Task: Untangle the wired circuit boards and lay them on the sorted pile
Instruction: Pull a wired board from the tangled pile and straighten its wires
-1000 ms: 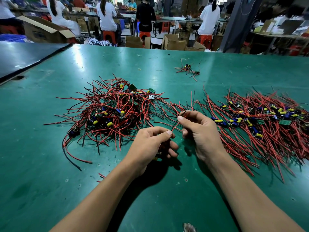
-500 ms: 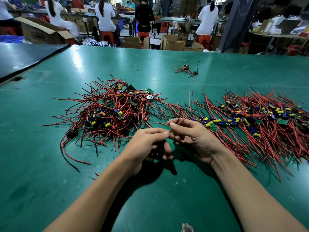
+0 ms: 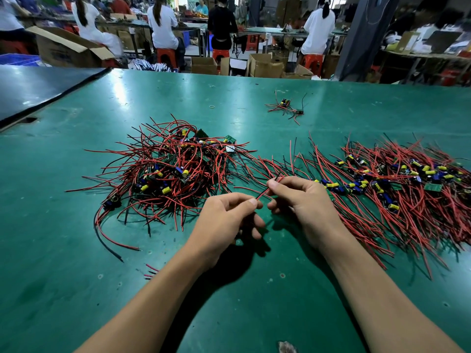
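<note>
Finding: within the last second your right hand [image 3: 305, 202] has moved in from the edge of the sorted pile toward your left hand [image 3: 226, 220]. The two pinches now sit just apart.

Fingers: both hands are narrowly closed. Your left thumb and forefinger nip the near end of one red wire [image 3: 269, 188], and your right thumb and forefinger nip it further up, so a short span stretches between them. The remaining fingers of both hands are curled. Whether a board sits in your left palm cannot be told, as the palm is hidden.

Judgement: one lead is being drawn straight and free. The unit is not yet laid down.

Surroundings: the tangled pile [image 3: 173, 171] lies at ten o'clock from your hands. The sorted pile [image 3: 397, 179] fans out at two to three o'clock, its nearest wires under your right hand. A small stray bundle [image 3: 284, 108] rests at twelve o'clock, well apart, on the green table [image 3: 76, 250].
</note>
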The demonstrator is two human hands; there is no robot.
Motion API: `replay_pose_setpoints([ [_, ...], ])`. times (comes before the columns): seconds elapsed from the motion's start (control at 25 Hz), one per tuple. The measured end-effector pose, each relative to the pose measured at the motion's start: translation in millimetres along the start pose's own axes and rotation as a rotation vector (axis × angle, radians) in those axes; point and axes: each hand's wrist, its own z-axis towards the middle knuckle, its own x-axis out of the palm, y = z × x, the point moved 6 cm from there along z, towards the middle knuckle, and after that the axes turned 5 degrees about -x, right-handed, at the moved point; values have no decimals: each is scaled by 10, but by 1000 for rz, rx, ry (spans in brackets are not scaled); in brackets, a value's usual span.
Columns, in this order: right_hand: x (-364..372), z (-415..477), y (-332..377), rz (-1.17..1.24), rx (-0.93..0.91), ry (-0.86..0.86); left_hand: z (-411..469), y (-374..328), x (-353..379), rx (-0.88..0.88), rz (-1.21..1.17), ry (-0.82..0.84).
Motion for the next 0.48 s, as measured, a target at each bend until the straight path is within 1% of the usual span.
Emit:
replay_pose_setpoints([
  [0.04,-38,4,36,-165,-74,-57,-5,11,28,15,63,0],
  [0.08,-58,6,72,-281,-142,-105,-5,22,56,23,111,5],
  [0.12,-59,6,97,-327,-180,-144,-2,30,81,26,144,11],
  [0.16,-57,7,97,-324,-192,-172,2,36,102,25,160,16],
  [0.2,-52,8,83,-274,-175,-190,6,37,117,21,164,21],
  [0.28,-9,16,22,-50,-73,-194,11,30,139,17,158,34],
  [0.4,72,31,-72,296,166,-123,8,34,149,8,141,49],
  [0.48,104,28,-91,471,316,-60,5,45,147,4,141,56],
])
